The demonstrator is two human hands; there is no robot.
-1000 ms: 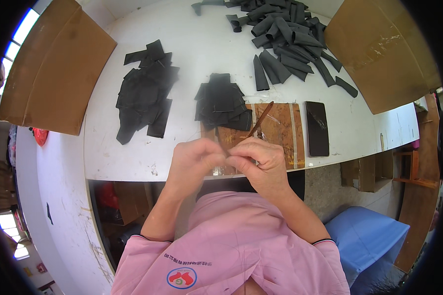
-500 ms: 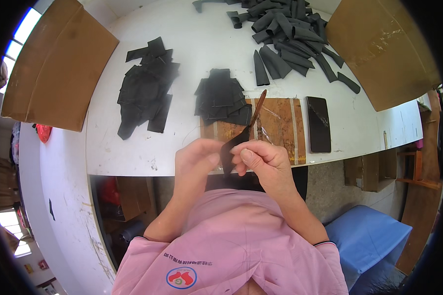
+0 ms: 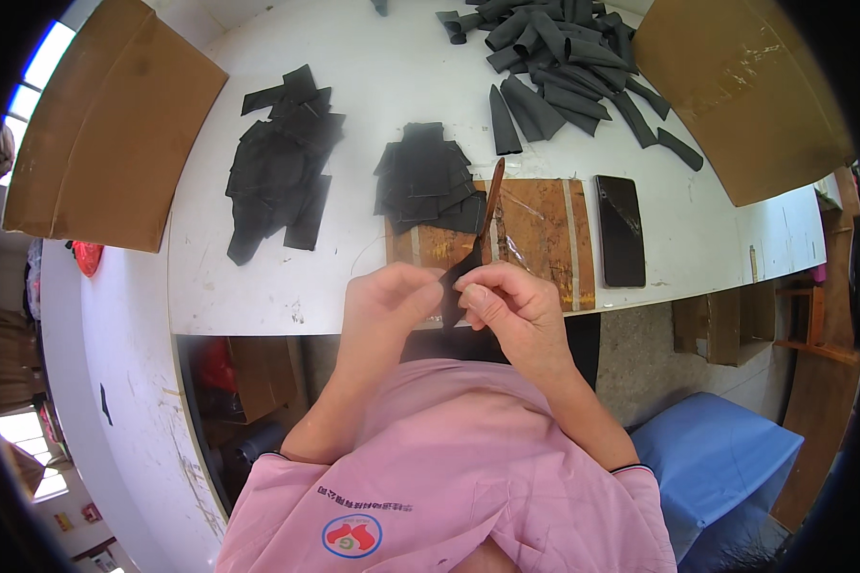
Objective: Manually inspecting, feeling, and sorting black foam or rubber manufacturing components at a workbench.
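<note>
A small dark fabric piece [image 3: 456,286] is between my two hands, above the table's front edge. My left hand [image 3: 392,301] pinches it from the left with thumb and fingers. From the right, my right hand [image 3: 508,301] grips its edge between thumb and forefinger, the other fingers curled. Just beyond the piece a slim tool with a reddish-brown handle [image 3: 494,199] points away from me; its lower end is hidden behind the fabric. A stack of flat black pieces [image 3: 425,177] lies ahead of my left hand, overlapping the worn brown board [image 3: 545,229].
A looser heap of flat black pieces [image 3: 282,158] lies farther left. Several rolled black tubes [image 3: 564,67] are piled at the far right. A phone [image 3: 620,229] rests beside the board. Cardboard boxes [image 3: 115,124] flank the table, and a blue-covered block [image 3: 717,458] stands at lower right.
The view has shifted slightly, moving the table's contents up a little. Both hands stay at the fabric piece, with my right fingers slightly shifted along it.
</note>
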